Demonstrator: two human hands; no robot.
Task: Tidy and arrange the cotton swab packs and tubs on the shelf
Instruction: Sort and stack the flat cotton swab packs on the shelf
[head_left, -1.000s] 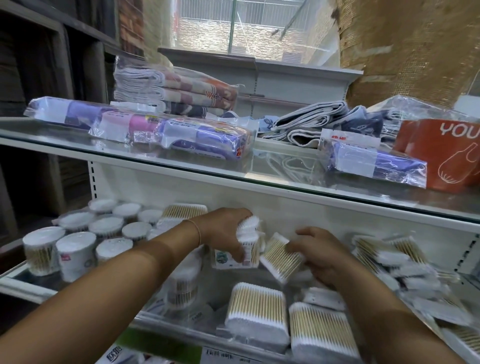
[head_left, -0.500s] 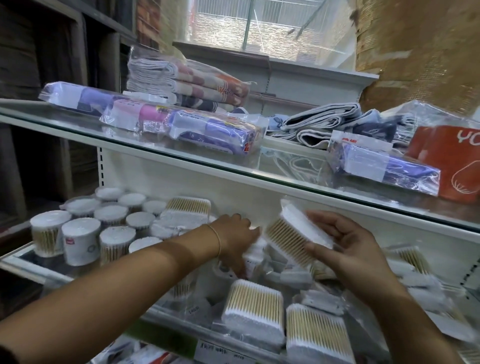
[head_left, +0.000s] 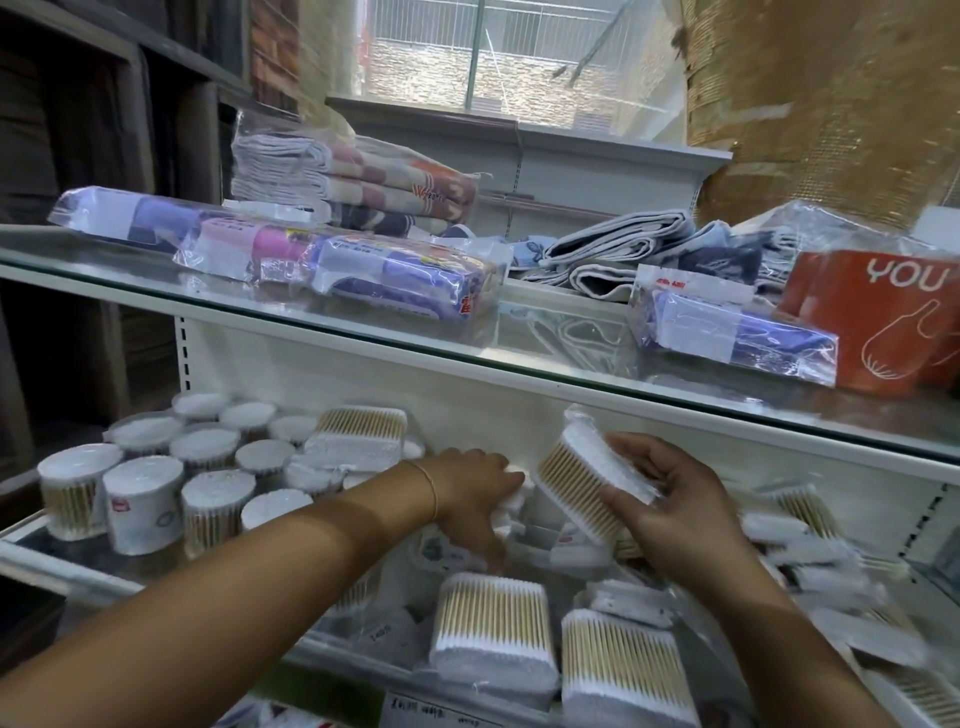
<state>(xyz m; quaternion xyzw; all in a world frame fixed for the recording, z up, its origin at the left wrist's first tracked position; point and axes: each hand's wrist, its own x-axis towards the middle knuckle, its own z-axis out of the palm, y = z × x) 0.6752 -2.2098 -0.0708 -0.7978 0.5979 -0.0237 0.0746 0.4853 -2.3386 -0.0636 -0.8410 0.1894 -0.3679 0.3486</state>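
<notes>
My right hand (head_left: 670, 509) holds a flat pack of wooden cotton swabs (head_left: 582, 480), tilted and lifted above the lower shelf (head_left: 57, 564). My left hand (head_left: 475, 499) reaches into the middle of the shelf and grips a small white swab pack (head_left: 511, 506) among others. Several round swab tubs (head_left: 143, 512) stand at the left. Two flat swab packs (head_left: 493, 623) lie at the shelf's front, and more loose packs (head_left: 810, 540) are strewn on the right.
The glass upper shelf (head_left: 545, 332) hangs close over my hands, carrying bagged cloths (head_left: 405, 278), folded towels (head_left: 353, 182) and an orange package (head_left: 878, 317). A price label (head_left: 415, 712) sits on the front rail. Dark wooden shelving (head_left: 78, 130) stands at the left.
My right hand has lifted the flat swab pack off the pile and tilted it upward. My left hand has moved lower and deeper into the packs. The camera moved closer.
</notes>
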